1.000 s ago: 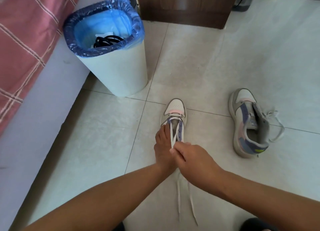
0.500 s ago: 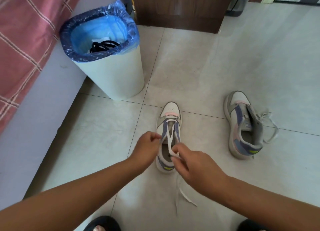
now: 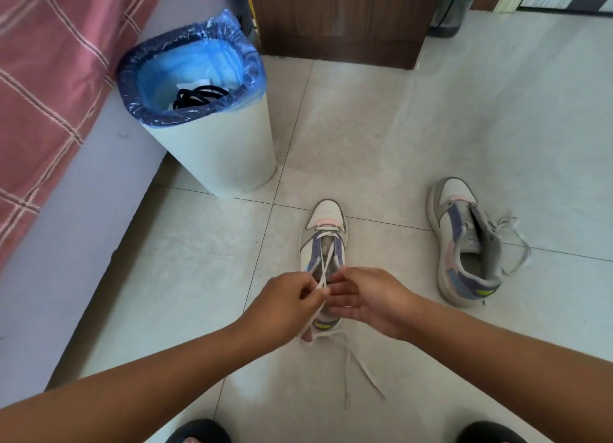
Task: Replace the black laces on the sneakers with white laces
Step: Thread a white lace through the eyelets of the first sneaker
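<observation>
A pale tiled floor runs between a bed with a pink checked cover on one side and a dark wooden cabinet at the back. On it, directly under both hands, stands a white, purple and pink sneaker, toe pointing away from the person. A white lace crosses its lower eyelets and rises to the left hand, whose thumb and fingers pinch it just above the shoe's tongue. From that hand the lace drops past the heel, and its loose ends trail on the tiles toward the person. The right hand sits touching the shoe's right side, fingers stretched loosely toward the left hand's fingertips; whether it has hold of the lace cannot be told. The second sneaker lies well apart to the right, tipped onto its side, its pale lace spilling on the floor beside it. Beyond the hands, a white bin lined with a blue bag holds a coil of black laces. Two dark slippers show at the lower edge.
</observation>
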{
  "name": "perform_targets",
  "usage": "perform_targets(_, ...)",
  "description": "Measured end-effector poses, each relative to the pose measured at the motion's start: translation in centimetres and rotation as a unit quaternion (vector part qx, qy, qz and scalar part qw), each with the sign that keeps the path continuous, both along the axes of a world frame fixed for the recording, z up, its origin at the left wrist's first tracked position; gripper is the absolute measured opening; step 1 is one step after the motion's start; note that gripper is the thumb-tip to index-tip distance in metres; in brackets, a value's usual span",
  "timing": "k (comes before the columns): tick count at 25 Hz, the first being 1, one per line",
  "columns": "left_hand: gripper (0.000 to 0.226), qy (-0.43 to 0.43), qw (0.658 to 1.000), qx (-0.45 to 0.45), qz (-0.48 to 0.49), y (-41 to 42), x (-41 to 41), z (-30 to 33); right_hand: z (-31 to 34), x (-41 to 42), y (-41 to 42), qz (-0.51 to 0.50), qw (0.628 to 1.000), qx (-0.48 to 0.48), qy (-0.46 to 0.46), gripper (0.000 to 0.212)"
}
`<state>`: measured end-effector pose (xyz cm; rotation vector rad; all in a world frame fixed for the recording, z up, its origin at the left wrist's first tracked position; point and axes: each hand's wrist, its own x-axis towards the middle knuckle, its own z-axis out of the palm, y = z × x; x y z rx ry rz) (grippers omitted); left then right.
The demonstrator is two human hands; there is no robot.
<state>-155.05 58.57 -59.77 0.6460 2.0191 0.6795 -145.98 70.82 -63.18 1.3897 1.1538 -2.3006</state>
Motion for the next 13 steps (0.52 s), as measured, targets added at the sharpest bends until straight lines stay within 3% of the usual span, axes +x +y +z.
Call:
perform_targets(2,0.028,0.035,0.996,0.017,-0.078,-0.3,0.4,0.8,0.1,-0.8,-0.1,0.0,0.994,-0.103,0.026,0.029)
perform_targets(3,0.029,0.093,0.987,0.014,-0.132,-0.3,0.4,1.0,-0.1,-1.0,-0.1,0.003,0.993,-0.117,0.026,0.031)
perform_targets(5,0.028,0.25,0.939,-0.012,-0.234,-0.4,-0.1,1.5,-0.6,-1.2,0.3,-0.017,0.993,-0.111,0.016,0.032)
perform_targets(6,0.026,0.289,0.924,-0.011,-0.249,-0.6,-0.4,1.7,-0.8,-1.1,0.7,-0.035,0.994,-0.107,0.014,0.031)
perform_targets(9,0.026,0.258,0.939,0.017,-0.225,-0.9,-1.2,2.6,-0.7,-0.6,1.7,-0.06,0.994,-0.091,0.015,0.022)
perform_targets(13,0.026,0.384,0.908,-0.01,-0.168,-1.7,-5.6,1.8,-0.1,0.8,3.3,-0.009,1.0,0.024,0.011,0.024)
